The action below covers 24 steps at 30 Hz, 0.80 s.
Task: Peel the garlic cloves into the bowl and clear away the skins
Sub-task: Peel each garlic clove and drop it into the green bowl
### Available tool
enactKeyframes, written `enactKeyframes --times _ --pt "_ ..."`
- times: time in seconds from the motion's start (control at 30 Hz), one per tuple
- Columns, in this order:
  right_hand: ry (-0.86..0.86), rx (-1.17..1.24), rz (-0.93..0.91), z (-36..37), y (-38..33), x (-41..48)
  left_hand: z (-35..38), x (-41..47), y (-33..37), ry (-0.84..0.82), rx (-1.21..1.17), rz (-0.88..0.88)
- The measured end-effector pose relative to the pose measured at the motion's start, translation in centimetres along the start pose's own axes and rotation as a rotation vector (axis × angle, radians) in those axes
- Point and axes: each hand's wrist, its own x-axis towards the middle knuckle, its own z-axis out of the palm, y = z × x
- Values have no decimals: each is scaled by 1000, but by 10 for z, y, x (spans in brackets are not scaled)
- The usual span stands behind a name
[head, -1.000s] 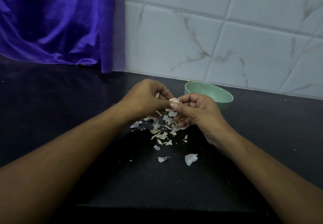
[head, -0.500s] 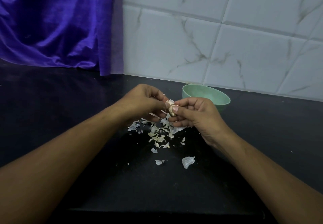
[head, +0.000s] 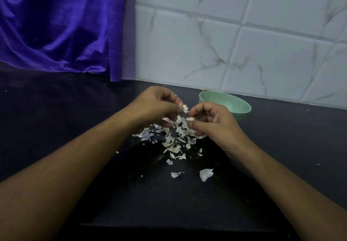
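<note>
Above a scatter of garlic skins (head: 176, 143) on the black counter, my two hands work close together. My left hand (head: 155, 105) pinches a torn piece of skin (head: 183, 107) at its fingertips. My right hand (head: 214, 122) pinches a garlic clove (head: 189, 119) between thumb and forefinger, its other fingers curled. The two hands are slightly apart. A pale green bowl (head: 236, 105) stands just behind my right hand; its inside is mostly hidden.
The black counter (head: 56, 120) runs to a white marble-tiled wall (head: 244, 43) at the back. A purple curtain (head: 56, 24) hangs at the back left. Larger loose skins (head: 206, 174) lie nearer me. The counter's front edge (head: 169, 225) is close below.
My hands have drawn slightly apart: the left hand has pulled a strip of skin away from the clove held in the right hand.
</note>
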Motion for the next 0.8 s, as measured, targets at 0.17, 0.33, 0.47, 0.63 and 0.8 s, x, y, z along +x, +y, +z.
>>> enactKeyframes --times 0.17,0.33,0.47,0.63,0.8 --pt "9 -18 -5 0 2 1 4 0 -2 -32 14 -9" --pt "17 24 -75 1 0 0 4 0 -3 -51 34 -5" --pt "15 86 -124 3 -5 0 7 0 -3 -61 -52 -13" --pt "88 211 -88 3 -5 0 11 -1 -3 -61 -134 -5" --pt "81 217 -57 3 -5 0 15 -1 -3 -56 -129 23"
